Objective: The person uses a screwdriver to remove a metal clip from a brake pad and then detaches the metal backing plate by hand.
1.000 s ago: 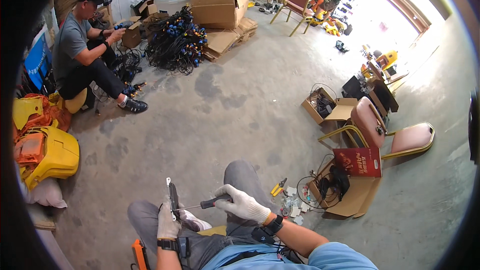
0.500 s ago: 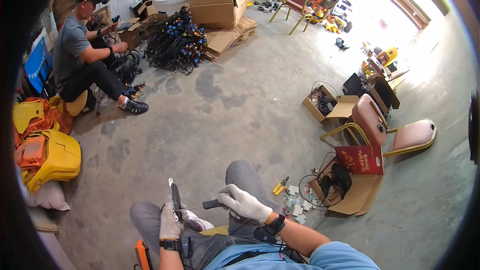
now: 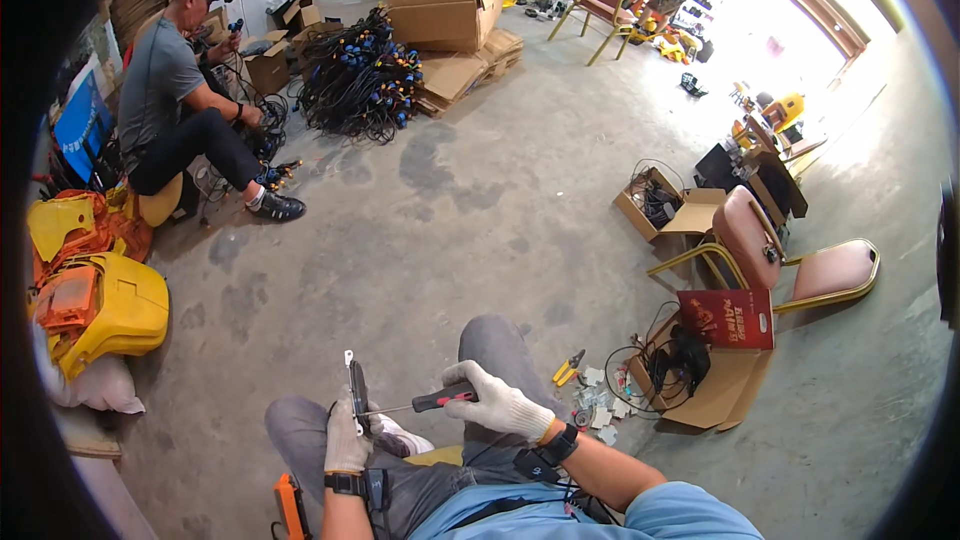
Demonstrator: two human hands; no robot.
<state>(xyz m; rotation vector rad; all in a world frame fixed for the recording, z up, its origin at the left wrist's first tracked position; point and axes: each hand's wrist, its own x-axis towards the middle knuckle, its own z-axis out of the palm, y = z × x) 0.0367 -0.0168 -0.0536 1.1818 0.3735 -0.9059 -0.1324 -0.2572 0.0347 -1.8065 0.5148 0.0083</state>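
My left hand, in a white knit glove, is closed around a slim black part with pale metal tabs at its ends. It is held upright over my lap. My gloved right hand grips the end of a screwdriver with a black and red handle. The screwdriver's thin shaft points left, and its tip meets the black part near its lower half. Whether the tip sits in a screw is too small to tell.
Beside my right knee lie yellow-handled pliers and several small pale pieces. An open carton with black cables stands farther right, near a tipped chair. Yellow casings are piled at left. A seated co-worker handles cables.
My right hand's fingers have shifted on the screwdriver, so more of its handle, with the red part, shows. The whole view has moved slightly. At far left, the co-worker's hand has lowered toward the cables.
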